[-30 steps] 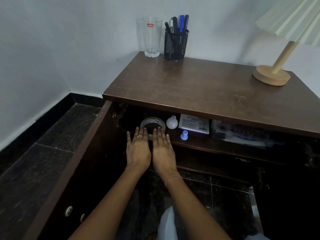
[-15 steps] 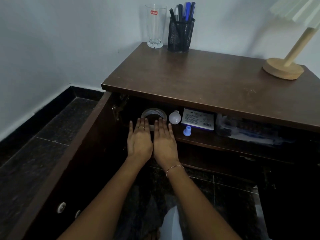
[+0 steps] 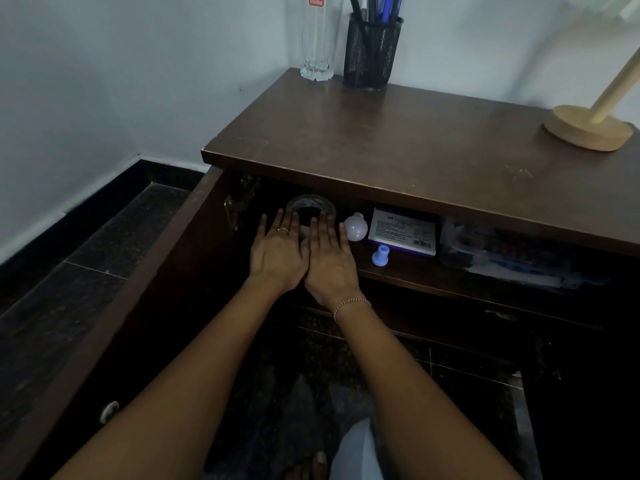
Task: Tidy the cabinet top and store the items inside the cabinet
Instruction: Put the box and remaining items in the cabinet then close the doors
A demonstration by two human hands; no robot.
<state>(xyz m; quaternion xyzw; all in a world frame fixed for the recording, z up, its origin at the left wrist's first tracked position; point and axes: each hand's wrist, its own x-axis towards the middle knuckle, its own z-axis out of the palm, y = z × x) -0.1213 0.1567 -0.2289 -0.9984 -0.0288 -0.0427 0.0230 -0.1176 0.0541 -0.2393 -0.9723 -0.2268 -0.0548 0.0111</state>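
Observation:
A roll of clear tape [image 3: 310, 205] lies on the shelf [image 3: 408, 271] inside the open brown cabinet. My left hand [image 3: 277, 251] and my right hand [image 3: 330, 258] lie flat side by side on the shelf's left end, straight fingers reaching the front of the roll. Right of the roll sit a white bulb [image 3: 356, 229], a small blue cap [image 3: 380, 255], a white-and-blue box [image 3: 403, 234] and a clear plastic pack [image 3: 512, 258]. On the cabinet top [image 3: 415, 143] stand a tall glass [image 3: 317, 39], a black mesh pen holder [image 3: 371, 50] and a wooden lamp base [image 3: 588, 129].
The cabinet's left door [image 3: 114, 323] hangs open toward me, knobs on its inner face. White walls meet in a corner behind the cabinet. Dark tiled floor [image 3: 69, 271] spreads to the left and below. The right part of the cabinet interior is dark.
Both hands have slid a little deeper onto the shelf toward the tape roll and lie closer together. My head has come nearer and lower, so the cabinet fills more of the view.

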